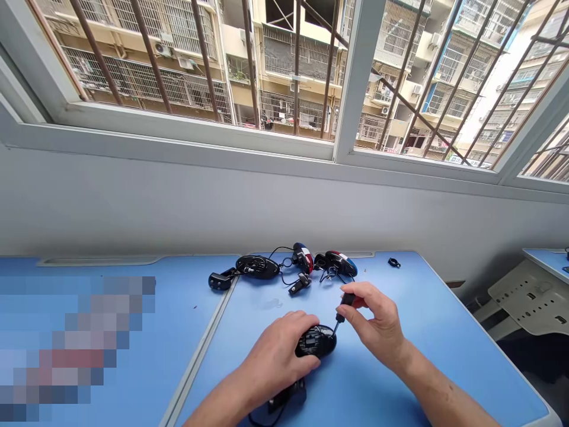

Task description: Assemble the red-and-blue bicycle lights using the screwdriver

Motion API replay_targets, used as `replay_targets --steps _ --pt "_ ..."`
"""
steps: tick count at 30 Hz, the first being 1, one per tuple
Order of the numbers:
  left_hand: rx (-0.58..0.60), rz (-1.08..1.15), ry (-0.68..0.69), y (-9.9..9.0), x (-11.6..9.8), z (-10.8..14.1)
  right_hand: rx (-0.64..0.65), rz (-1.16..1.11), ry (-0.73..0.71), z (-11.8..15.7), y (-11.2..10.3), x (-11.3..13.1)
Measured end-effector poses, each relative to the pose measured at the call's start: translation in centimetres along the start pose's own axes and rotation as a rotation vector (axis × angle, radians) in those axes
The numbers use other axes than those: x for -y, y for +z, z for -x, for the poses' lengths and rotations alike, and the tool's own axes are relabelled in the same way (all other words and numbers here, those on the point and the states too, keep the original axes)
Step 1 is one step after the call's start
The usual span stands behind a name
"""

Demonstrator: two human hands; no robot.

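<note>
Fingers and thumb of my left hand (284, 350) are wrapped round a glossy black oval device (326, 341) lying on the blue table. My right hand (376, 317) pinches the black handle of a small screwdriver (345, 307). The screwdriver tilts, and its metal tip meets the right end of the device. Below my left hand, partly hidden under the wrist, lies a black part with a cable (297, 396).
Behind my hands on the blue table (422, 332) lie a black oval device (256, 267), two devices with red, white and blue parts (303, 257) (341, 263), a black clamp (300, 284) and a small black ring (393, 263). A blurred patch covers the left side.
</note>
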State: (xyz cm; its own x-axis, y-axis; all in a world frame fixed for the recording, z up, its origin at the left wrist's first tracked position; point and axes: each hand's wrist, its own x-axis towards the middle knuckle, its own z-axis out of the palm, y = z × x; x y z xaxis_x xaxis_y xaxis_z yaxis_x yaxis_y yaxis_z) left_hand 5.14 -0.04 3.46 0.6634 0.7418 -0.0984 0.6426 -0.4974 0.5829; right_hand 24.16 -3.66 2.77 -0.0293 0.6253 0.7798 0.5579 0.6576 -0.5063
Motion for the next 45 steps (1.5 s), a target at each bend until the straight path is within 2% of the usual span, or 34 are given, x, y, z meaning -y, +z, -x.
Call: replay_targets --steps 7,16,18,25,27,34,39,45 --pt "0.009 0.041 0.013 0.0 0.3 0.0 0.058 -0.087 0.031 0.1 -0.2 -0.4" --pt "-0.008 0.059 0.027 0.4 0.7 0.0 0.312 -0.381 0.156 -0.1 -1.4 -0.3" --pt "-0.013 0.058 0.026 0.4 0.7 0.0 0.285 -0.347 0.151 -0.1 -1.4 -0.1" --pt "-0.019 0.048 0.029 0.5 0.6 -0.1 0.064 -0.120 -0.030 -0.4 -0.1 0.5" --pt "-0.014 0.041 0.027 0.4 0.6 -0.1 0.053 -0.123 -0.033 -0.4 0.0 0.4" --pt "-0.004 0.035 0.004 0.2 0.3 -0.1 0.143 -0.170 -0.045 -0.2 -0.8 0.6" --pt "0.005 0.026 -0.002 0.0 0.1 -0.1 0.106 -0.114 -0.053 0.1 -0.4 0.5" --pt "0.015 0.010 -0.012 0.0 0.1 -0.1 -0.015 -0.016 -0.079 0.0 0.0 0.4"
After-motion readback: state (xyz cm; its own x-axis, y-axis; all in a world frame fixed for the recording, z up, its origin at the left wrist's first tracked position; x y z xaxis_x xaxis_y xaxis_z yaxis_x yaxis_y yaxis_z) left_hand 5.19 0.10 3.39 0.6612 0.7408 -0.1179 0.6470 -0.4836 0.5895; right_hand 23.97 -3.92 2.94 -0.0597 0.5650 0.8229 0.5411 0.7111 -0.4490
